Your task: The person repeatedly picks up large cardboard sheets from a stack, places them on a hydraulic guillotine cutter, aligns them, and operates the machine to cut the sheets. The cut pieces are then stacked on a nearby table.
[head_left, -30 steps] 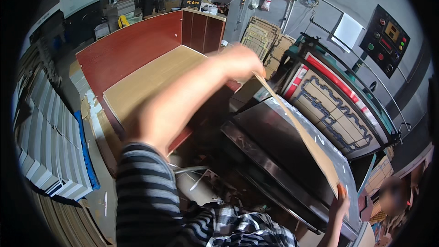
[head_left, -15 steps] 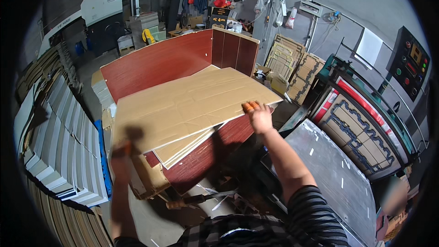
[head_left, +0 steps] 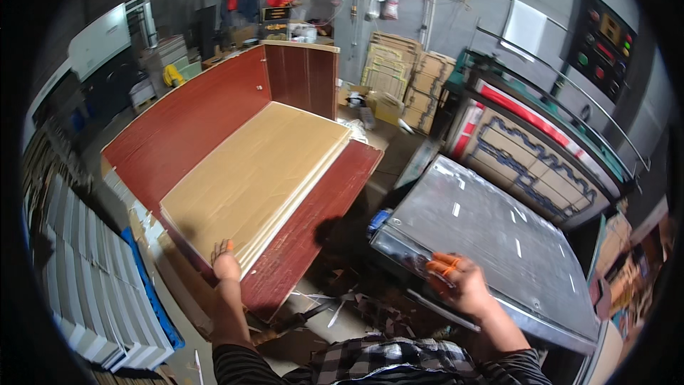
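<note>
A stack of tan cardboard sheets [head_left: 263, 164] with pale edges lies on a dark red wooden board [head_left: 320, 214], beside upright red panels [head_left: 199, 128]. At the stack's near left corner is my left hand [head_left: 226, 265], fingers stretched out, with nothing seen in its grip. Whether it touches the sheets is unclear. My right hand [head_left: 464, 286] hovers at the near edge of a grey metal plate [head_left: 491, 221] on a machine. Its orange-covered fingers are loosely bent and apart, slightly blurred, and I see nothing held in them.
Behind the plate, the machine's raised frame carries a cutting die [head_left: 534, 164]. A control panel [head_left: 602, 43] hangs at the far right. Stacked grey-white sheets [head_left: 92, 278] stand at the left. A dark bar with a wooden handle [head_left: 288, 322] and paper scraps lie below. Die boards [head_left: 392, 64] lean on the wall.
The top cardboard sheet, askew before, now lies in line with the stack. My right hand has left it and moved right to the metal plate. The view has turned right.
</note>
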Available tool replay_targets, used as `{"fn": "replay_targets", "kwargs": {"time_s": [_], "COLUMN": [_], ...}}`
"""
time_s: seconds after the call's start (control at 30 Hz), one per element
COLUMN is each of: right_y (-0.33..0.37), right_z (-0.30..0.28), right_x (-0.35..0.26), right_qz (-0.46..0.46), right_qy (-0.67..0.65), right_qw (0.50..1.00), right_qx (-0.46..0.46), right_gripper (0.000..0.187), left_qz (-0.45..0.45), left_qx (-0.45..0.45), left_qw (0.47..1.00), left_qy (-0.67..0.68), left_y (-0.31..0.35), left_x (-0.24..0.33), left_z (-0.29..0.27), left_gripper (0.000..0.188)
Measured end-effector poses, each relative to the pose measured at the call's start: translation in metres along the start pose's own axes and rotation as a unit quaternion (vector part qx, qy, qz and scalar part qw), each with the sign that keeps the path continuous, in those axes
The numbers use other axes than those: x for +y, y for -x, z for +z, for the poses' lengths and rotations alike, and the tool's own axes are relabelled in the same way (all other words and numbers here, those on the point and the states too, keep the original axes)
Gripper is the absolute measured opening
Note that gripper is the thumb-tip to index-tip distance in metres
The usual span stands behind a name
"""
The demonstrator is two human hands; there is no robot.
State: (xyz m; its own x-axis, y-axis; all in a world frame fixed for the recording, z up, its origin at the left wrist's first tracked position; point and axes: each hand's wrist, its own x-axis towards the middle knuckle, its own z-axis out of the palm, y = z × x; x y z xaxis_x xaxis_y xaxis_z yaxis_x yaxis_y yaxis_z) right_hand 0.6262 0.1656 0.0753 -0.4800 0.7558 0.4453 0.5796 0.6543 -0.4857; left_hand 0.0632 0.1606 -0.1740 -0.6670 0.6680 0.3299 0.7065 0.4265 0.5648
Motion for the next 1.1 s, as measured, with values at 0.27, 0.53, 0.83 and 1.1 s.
{"fn": "replay_targets", "kwargs": {"time_s": [0.27, 0.53, 0.83, 1.1], "right_y": [0.316, 0.620, 0.727, 0.751], "right_z": [-0.206, -0.333, -0.313, -0.321], "right_x": [0.123, 0.066, 0.026, -0.013], "right_qz": [0.316, 0.850, 0.860, 0.743], "right_qy": [0.327, 0.394, 0.350, 0.441], "right_qw": [0.826, 0.285, 0.311, 0.495], "right_qx": [0.334, 0.203, 0.203, 0.094], "right_gripper": [0.037, 0.101, 0.099, 0.033], "left_qz": [0.082, 0.304, 0.490, 0.568], "left_qx": [-0.251, -0.066, -0.198, -0.260], "left_qw": [0.964, 0.936, 0.796, 0.728], "left_qy": [0.005, 0.164, 0.295, 0.284], "left_y": [-0.061, 0.000, 0.188, 0.254], "left_x": [0.021, 0.311, 0.577, 0.611], "left_z": [-0.013, 0.046, 0.021, 0.020], "left_gripper": [0.073, 0.049, 0.038, 0.034]}}
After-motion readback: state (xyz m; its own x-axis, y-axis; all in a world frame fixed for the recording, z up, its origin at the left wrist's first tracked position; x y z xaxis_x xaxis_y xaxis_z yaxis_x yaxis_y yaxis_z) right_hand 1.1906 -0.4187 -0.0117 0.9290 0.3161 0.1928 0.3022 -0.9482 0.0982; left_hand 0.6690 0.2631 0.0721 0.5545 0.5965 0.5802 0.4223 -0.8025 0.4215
